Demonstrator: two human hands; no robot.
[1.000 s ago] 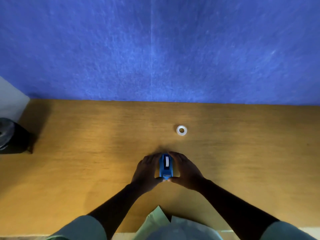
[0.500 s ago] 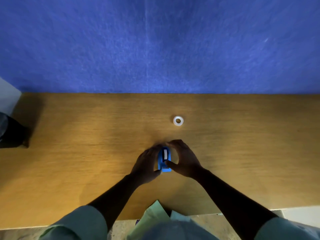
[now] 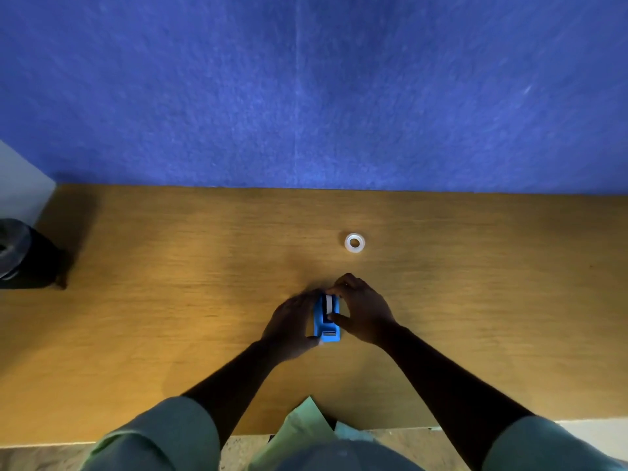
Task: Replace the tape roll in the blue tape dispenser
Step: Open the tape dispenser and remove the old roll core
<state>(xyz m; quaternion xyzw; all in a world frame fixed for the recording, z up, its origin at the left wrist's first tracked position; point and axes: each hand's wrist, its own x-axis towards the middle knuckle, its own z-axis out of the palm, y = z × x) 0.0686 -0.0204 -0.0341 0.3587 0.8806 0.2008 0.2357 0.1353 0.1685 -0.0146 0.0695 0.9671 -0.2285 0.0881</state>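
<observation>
Left hand [image 3: 289, 326] clamps the blue tape dispenser [image 3: 325, 321] on the table [image 3: 170, 300], right hand [image 3: 362, 311] pinches the seated roll [image 3: 328, 305] — a hard tug could tip the dispenser.

A single head-worn camera looks steeply down and forward over the orange-brown wooden desk [image 3: 170, 300], facing the blue felt wall [image 3: 306, 96] behind it.

Short pale-green sleeves [image 3: 163, 433] ending above the elbows, bare forearms — matching green shirt front [image 3: 306, 426], creased
</observation>
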